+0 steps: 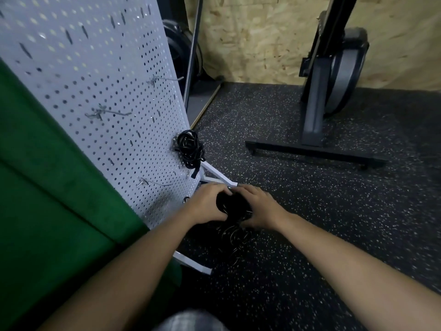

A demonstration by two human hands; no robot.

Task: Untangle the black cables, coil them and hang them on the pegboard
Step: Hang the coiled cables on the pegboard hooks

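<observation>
**Two-handed grasp**

The left hand (207, 206) and right hand (259, 209) both clasp a glossy black cable bundle (229, 206) near the pegboard (95, 91) foot. Its loose loops (235, 235) spill onto the speckled floor (310, 211). A finished coil (189, 149) hangs farther off, at the board's right edge.

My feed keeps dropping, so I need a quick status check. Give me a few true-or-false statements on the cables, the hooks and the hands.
1. A coiled cable already hangs on the pegboard. True.
2. The left hand and right hand both grip a black cable bundle. True.
3. Every hook carries a cable. False: several are bare, such as the hook at mid-board.
4. No cable is on the floor. False: loose loops lie on the floor below the hands.
</observation>
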